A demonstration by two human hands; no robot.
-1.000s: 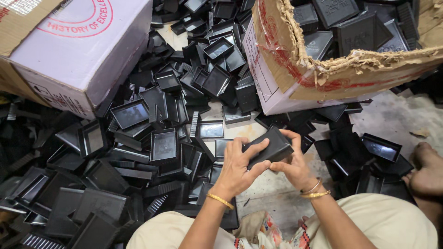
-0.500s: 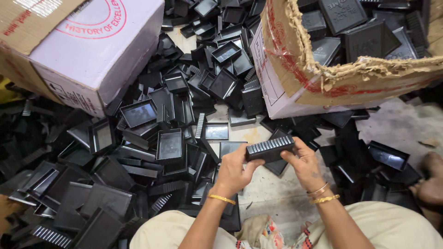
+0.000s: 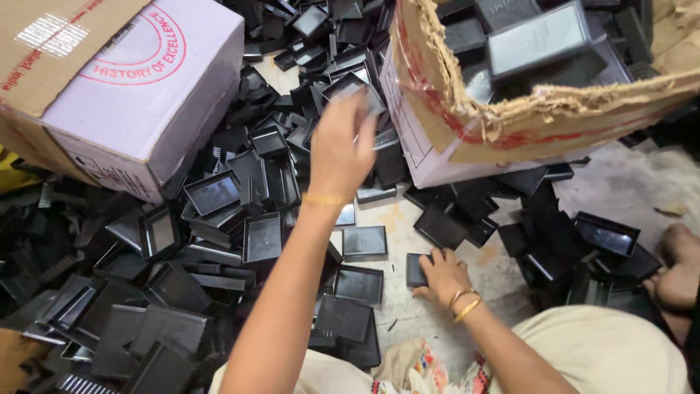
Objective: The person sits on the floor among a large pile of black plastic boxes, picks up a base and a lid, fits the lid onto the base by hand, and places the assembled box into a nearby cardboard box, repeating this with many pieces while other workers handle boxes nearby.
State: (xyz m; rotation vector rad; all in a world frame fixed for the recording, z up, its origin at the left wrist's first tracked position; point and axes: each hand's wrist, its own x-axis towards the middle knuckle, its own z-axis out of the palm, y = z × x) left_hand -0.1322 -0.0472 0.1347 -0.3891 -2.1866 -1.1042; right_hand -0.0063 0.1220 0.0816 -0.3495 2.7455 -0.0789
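Black plastic trays [image 3: 219,191] lie heaped over the floor in front of me. My left hand [image 3: 339,149] is raised over the heap, back toward the camera, fingers spread and blurred, with nothing visible in it. A gold bangle sits on its wrist. Low on the bare floor, my right hand [image 3: 442,277] has its fingers curled on the edge of a small black tray [image 3: 415,270]. Single trays [image 3: 364,241] lie flat between my two arms.
A closed cardboard box [image 3: 138,87] with a red round print stands at the upper left. A torn, open cardboard box [image 3: 467,138] full of black trays stands at the upper right. A bare foot [image 3: 678,266] rests at the right edge. Grey concrete floor [image 3: 620,182] shows there.
Both hands held a stack of black trays in front of me; the stack is gone from them. My left hand has risen toward the heap and my right hand has dropped to the floor.
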